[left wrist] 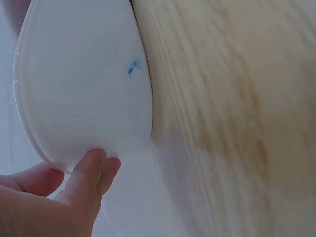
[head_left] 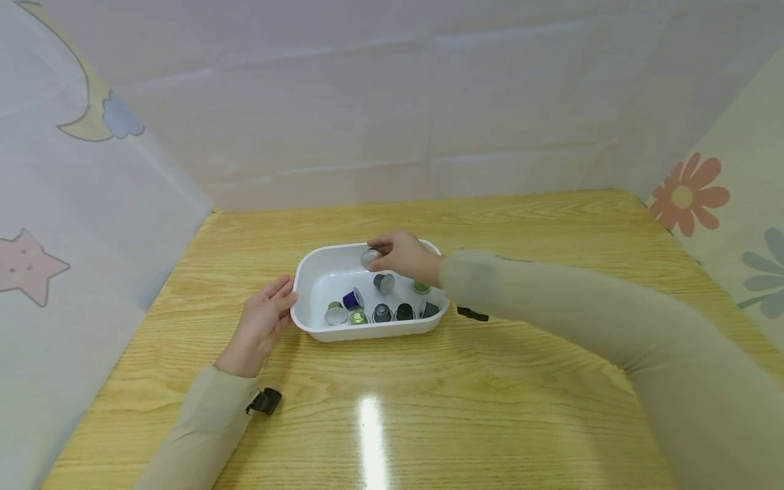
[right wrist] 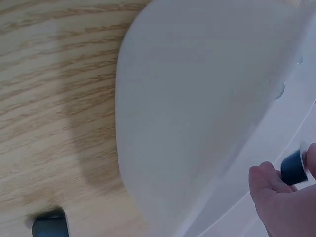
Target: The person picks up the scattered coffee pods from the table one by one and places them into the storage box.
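A white plastic tub (head_left: 358, 333) stands on the wooden table with several coffee capsules inside, among them a purple capsule (head_left: 352, 299), a grey capsule (head_left: 384, 283) and a bright green capsule (head_left: 358, 318). At the tub's left end my left hand (head_left: 262, 325) grips the rim, thumb on the rim and fingers against the outer wall (left wrist: 89, 94). My right hand (head_left: 401, 254) reaches over the tub near its far wall. It pinches a dark coffee capsule (right wrist: 293, 168) with a pale lid (head_left: 370, 258) between thumb and fingers. The right forearm covers part of the tub's right end.
The wooden table (head_left: 490, 408) extends around the tub. A dark capsule-like object (right wrist: 51, 226) lies on it in the right wrist view. Cloth hangings enclose the back (head_left: 392, 102) and both sides. Black straps (head_left: 265, 401) hang at the sleeves.
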Available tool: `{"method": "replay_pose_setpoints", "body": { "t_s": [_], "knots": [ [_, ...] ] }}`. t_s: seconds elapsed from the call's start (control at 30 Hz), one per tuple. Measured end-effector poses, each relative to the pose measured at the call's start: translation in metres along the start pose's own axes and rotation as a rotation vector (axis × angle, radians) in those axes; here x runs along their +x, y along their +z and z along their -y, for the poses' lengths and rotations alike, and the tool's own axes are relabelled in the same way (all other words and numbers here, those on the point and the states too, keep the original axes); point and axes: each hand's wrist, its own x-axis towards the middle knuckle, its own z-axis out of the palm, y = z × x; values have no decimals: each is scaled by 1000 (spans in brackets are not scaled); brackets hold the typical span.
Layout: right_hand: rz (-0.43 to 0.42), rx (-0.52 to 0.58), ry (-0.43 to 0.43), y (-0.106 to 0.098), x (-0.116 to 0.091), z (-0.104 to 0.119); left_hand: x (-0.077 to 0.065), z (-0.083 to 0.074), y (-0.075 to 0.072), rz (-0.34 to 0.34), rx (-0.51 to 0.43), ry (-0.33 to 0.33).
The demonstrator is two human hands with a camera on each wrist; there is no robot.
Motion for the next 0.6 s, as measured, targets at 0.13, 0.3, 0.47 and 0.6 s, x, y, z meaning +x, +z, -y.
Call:
{"method": "replay_pose_setpoints", "body": {
  "t_s": [0.13, 0.3, 0.47, 0.6],
  "knots": [
    [-20, 26, -8, 4, 2, 0, 0, 0, 0, -3, 1, -4],
    [-47, 65, -31, 10, 5, 0, 1, -1, -1, 2, -1, -1],
    [-45, 66, -43, 8, 3, -1, 1, 0, -1, 5, -2, -3],
    [-32, 45, -29, 1, -2, -3, 0, 0, -1, 8, 1, -3]
  ]
}}
